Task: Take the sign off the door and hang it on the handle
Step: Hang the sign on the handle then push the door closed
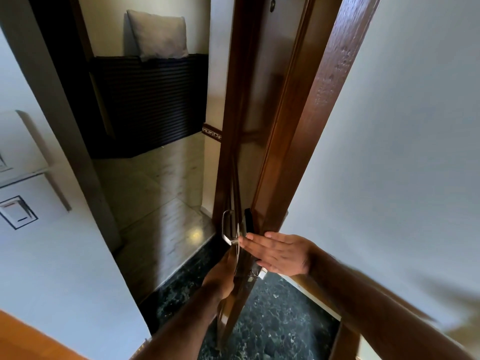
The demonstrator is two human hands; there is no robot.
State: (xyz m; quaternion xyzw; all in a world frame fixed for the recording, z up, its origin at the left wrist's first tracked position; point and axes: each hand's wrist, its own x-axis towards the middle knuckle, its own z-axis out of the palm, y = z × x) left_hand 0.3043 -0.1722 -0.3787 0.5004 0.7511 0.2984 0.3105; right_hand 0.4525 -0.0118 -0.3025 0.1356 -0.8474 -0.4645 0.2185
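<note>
The brown wooden door (241, 105) stands ajar and I see it almost edge-on. Its metal handle (226, 227) sticks out from the left face. A thin pale strip (238, 240), perhaps the sign seen edge-on, hangs right by the handle; I cannot read it. My left hand (220, 274) reaches to the door's left face just below the handle, with its fingers hidden against the door. My right hand (279, 252) lies flat with fingers stretched out, fingertips touching the door edge beside the handle. It holds nothing.
The brown door frame (324, 105) and a white wall (402, 152) stand close on the right. Beyond the door, a tiled hallway floor (161, 198) leads to a dark slatted unit (150, 100) with a grey pillow (158, 35). A light switch (17, 211) is on the left wall.
</note>
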